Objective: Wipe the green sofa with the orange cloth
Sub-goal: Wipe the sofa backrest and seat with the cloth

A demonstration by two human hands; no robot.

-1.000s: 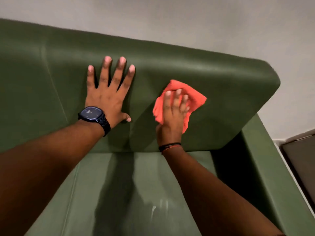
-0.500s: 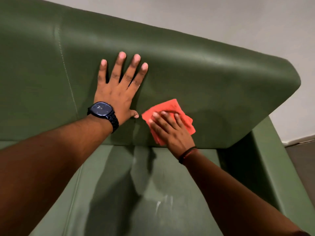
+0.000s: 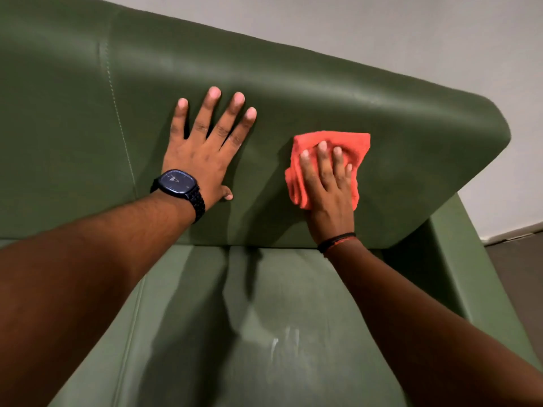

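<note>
The green sofa (image 3: 338, 92) fills most of the view, its backrest facing me and the seat below. My right hand (image 3: 329, 186) presses the crumpled orange cloth (image 3: 357, 145) flat against the right part of the backrest, with the fingers spread over the cloth. My left hand (image 3: 205, 154), a dark watch on its wrist, lies flat on the backrest to the left of the cloth. Its fingers are apart and it holds nothing. The two hands are about a hand's width apart.
The sofa's right armrest (image 3: 458, 268) runs down the right side. A pale wall (image 3: 382, 27) stands behind the backrest, and a strip of dark floor (image 3: 526, 289) shows at the far right. A stitched seam (image 3: 117, 113) runs down the backrest left of my left hand.
My right hand has slid the cloth up and to the right on the backrest, after sweeping down toward the left hand half a second ago. The left hand stays planted.
</note>
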